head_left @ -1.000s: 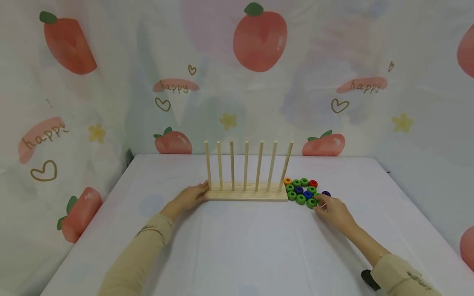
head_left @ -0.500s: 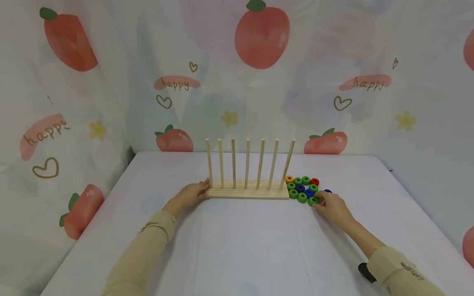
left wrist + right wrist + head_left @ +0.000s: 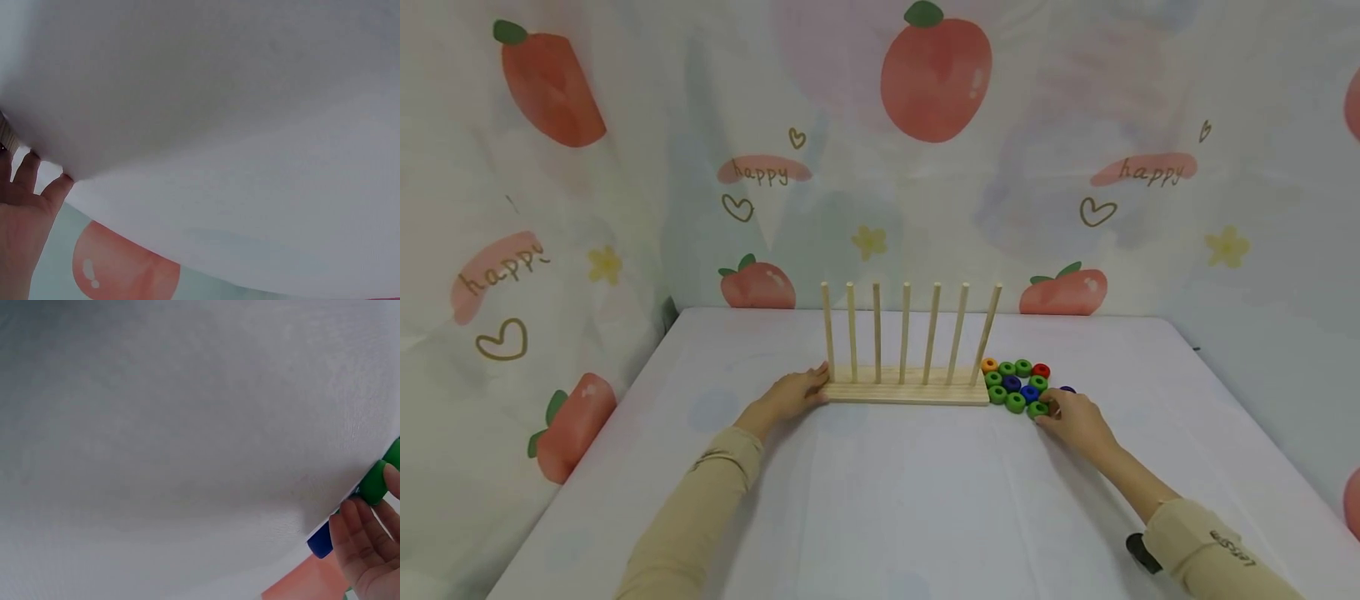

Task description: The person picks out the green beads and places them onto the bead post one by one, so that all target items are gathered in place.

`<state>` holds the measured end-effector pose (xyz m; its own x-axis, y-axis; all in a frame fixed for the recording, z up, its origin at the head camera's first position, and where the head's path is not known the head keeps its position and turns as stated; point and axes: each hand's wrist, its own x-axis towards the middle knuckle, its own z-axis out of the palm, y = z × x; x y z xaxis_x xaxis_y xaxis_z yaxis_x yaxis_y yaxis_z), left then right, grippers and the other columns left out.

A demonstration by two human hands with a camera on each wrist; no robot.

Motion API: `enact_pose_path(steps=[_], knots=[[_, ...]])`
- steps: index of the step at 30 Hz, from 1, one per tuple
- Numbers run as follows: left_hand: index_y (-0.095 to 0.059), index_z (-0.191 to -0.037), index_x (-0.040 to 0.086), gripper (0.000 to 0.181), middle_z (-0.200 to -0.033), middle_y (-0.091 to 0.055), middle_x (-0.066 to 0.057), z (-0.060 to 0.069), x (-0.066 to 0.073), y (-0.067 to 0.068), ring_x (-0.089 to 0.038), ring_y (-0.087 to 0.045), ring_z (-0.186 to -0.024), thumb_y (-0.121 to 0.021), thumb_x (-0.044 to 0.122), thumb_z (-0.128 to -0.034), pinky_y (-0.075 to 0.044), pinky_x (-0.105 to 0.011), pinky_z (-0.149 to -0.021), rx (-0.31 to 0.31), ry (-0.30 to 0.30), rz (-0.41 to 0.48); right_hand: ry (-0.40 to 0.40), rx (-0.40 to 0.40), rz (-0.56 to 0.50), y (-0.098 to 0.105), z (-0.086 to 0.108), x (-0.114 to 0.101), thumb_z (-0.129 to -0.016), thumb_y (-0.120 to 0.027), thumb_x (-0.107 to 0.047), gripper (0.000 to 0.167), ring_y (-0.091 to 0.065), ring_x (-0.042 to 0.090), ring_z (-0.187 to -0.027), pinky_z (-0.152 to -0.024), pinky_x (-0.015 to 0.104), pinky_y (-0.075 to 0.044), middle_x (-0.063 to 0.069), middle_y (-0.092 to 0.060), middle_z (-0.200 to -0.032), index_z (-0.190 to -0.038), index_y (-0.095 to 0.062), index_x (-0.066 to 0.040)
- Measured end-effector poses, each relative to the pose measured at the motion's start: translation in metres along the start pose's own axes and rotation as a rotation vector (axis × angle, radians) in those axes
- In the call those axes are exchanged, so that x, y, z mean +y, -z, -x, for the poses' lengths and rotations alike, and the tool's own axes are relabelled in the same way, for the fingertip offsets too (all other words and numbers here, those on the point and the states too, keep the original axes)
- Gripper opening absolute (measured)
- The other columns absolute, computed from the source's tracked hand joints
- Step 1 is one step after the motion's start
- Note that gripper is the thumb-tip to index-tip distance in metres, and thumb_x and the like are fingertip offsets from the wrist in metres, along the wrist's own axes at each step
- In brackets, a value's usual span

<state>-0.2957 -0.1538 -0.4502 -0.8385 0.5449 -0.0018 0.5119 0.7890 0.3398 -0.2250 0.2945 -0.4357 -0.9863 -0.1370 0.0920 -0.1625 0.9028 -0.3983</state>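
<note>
A wooden rack (image 3: 904, 392) with a row of several upright, bare pegs stands mid-table. My left hand (image 3: 790, 395) touches the left end of its base; in the left wrist view the fingers (image 3: 56, 190) are spread against the table, and a sliver of wood shows beside them. Several ring-shaped beads lie flat by the rack's right end. My right hand (image 3: 1078, 422) is at their right side, thumb and index finger pinching a green bead (image 3: 374, 483) at the front right. A blue bead (image 3: 320, 540) lies beyond the other fingers. The palm partly hides the nearest beads.
Among the beads are an orange bead (image 3: 989, 365), a red bead (image 3: 1041, 371), a dark blue bead (image 3: 1011, 384) and a bright blue bead (image 3: 1029, 392). Another dark blue bead (image 3: 1067, 390) sits apart behind my right hand. A printed cloth (image 3: 940, 208) hangs behind the white-covered table (image 3: 910, 483).
The head view has shifted slightly. Both hands, the rack and the beads keep nearly the same places relative to each other.
</note>
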Motion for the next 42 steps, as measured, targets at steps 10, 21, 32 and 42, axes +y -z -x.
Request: enact_pose_path(steps=[10,21,32,42], knots=[[-0.033,-0.142,-0.006,0.063,-0.144,-0.038,-0.023,0.0,0.002,0.006,-0.043,-0.046,-0.126,-0.055,0.026,-0.0929,-0.039,-0.051,-0.104,0.019,-0.019,-0.004,0.01,0.009,-0.011,0.006,0.001,-0.003,-0.081,-0.071,-0.009,0.028,-0.062,0.026,-0.074,-0.065,0.04,-0.054,0.019,-0.067,-0.083,-0.099,-0.062,0.01],[-0.041,-0.136,-0.009,0.06,-0.145,-0.038,-0.022,0.002,-0.003,0.007,-0.041,-0.041,-0.131,-0.059,0.025,-0.091,-0.035,-0.05,-0.108,0.04,-0.05,0.062,0.054,0.035,-0.063,0.008,0.005,-0.018,-0.081,-0.072,-0.009,0.024,-0.066,0.029,-0.08,-0.072,0.043,-0.057,0.019,-0.069,-0.087,-0.095,-0.064,0.008],[-0.045,-0.134,-0.008,0.058,-0.143,-0.04,-0.022,-0.003,-0.004,0.005,-0.04,-0.043,-0.129,-0.061,0.025,-0.0892,-0.037,-0.049,-0.107,0.034,-0.069,0.062,0.157,0.076,-0.112,0.003,0.011,-0.035,-0.078,-0.074,-0.004,0.023,-0.068,0.029,-0.083,-0.075,0.042,-0.057,0.017,-0.07,-0.09,-0.096,-0.064,0.006],[-0.042,-0.135,-0.01,0.061,-0.142,-0.041,-0.022,-0.004,-0.002,0.007,-0.039,-0.044,-0.129,-0.063,0.024,-0.0886,-0.038,-0.048,-0.107,0.027,-0.065,0.078,0.258,0.038,-0.233,0.008,0.003,-0.056,-0.078,-0.073,-0.002,0.026,-0.069,0.026,-0.081,-0.073,0.036,-0.058,0.017,-0.071,-0.093,-0.102,-0.065,0.007]])
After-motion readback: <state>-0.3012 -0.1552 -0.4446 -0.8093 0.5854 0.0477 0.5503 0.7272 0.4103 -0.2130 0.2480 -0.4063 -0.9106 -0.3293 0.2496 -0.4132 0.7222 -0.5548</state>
